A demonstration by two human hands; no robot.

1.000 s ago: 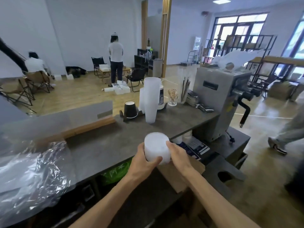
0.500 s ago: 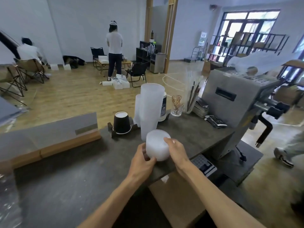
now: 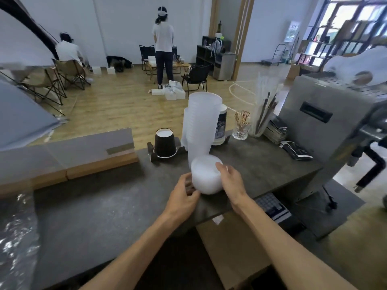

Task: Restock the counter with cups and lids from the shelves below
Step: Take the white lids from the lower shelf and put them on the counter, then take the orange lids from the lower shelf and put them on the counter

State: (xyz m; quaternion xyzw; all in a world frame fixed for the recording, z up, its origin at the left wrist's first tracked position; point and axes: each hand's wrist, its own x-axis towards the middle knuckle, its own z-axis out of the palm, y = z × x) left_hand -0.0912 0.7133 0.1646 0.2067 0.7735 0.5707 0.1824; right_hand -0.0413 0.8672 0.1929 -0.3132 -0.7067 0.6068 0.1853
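As you stand at the dark worktop (image 3: 109,206), your left hand (image 3: 183,198) and right hand (image 3: 231,181) each close their grip around a stack of frosted lids (image 3: 206,177), held above the worktop's near edge, just before the tall stack of clear cups (image 3: 201,122).

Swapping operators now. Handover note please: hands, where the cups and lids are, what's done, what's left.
Left hand and right hand both grip a white stack of lids, held at the counter near its front edge. I cannot tell whether the stack rests on the counter.
Tall stack of clear cups stands on the counter just behind the lids, with an upside-down black cup to its left.
Done: the lids are up at counter level.
Left: set the lids down, probably beside the cups, then fetch more stock from the shelves below if any is needed.
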